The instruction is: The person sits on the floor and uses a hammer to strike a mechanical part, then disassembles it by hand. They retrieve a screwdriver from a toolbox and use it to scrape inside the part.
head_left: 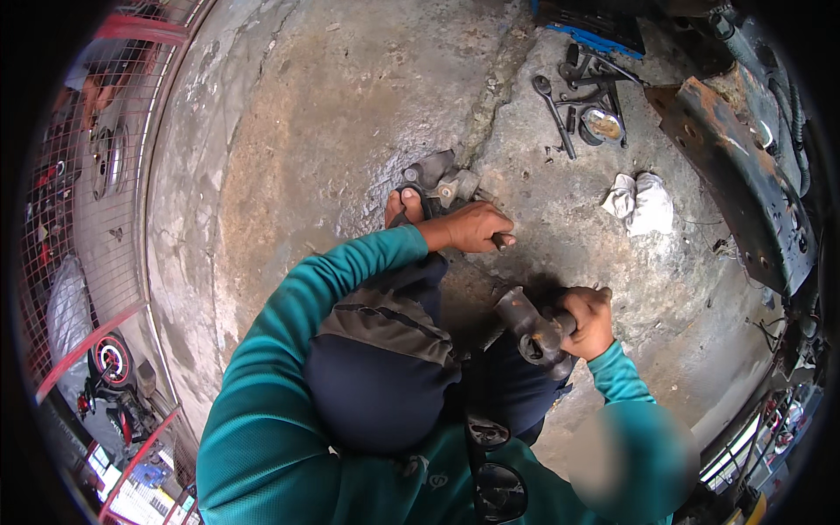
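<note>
Stained grey concrete point(306, 114) spreads beneath the right hand point(588, 322), which grips a brown-grey cylindrical metal piece point(522, 315) near right. Farther and leftward, the left hand point(475, 227) is closed around a dark rod point(503, 240); beyond lie a jointed grey metal part point(430, 171) and, far right, a dark ratchet wrench point(555, 114).

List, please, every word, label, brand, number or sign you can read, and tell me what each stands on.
No readable text anywhere.
Teal shirt: pale emblem, too small to read.
Dark metal object in the right hand: no readable marking.
Background beyond the red fence: too small and blurred.
</note>
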Tool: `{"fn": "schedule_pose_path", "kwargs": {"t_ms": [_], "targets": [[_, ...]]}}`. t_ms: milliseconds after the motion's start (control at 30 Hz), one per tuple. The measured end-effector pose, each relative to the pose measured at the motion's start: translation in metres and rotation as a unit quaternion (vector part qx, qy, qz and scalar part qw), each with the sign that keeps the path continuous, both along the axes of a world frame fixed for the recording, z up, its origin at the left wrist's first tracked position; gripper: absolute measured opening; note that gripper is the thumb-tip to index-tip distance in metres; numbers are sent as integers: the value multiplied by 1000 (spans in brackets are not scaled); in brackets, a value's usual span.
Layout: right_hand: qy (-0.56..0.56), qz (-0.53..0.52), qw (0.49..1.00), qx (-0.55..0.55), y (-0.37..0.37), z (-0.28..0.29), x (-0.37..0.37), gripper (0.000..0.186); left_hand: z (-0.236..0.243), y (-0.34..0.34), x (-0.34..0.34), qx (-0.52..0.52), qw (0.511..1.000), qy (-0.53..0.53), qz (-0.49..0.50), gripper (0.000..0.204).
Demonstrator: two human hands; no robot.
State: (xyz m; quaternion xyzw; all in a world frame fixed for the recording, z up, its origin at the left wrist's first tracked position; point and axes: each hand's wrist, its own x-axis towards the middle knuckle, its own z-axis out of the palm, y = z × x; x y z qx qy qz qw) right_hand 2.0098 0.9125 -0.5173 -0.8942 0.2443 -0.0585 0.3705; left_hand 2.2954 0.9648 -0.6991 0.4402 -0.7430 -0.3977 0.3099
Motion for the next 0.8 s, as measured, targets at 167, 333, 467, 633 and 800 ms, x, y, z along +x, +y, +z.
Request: {"fn": "schedule_pose_path", "kwargs": {"t_ms": [167,333,467,633,800], "targets": [[190,-31,981,15,-18,-27,10,31,0,4,-1,19,1000,12,5,39],[39,3,999,24,-10,-7,2,30,2,-11,9,32,999,-10,-6,38],[221,-19,975,-13,-19,-40,10,33,0,-7,3,20,1000,-8,4,38],[221,-59,970,78,-4,-8,4,38,8,1,12,46,999,-2,25,42],[290,-115,941,134,13,-21,-51,43,92,-32,50,174,961,74,201,50]]}}
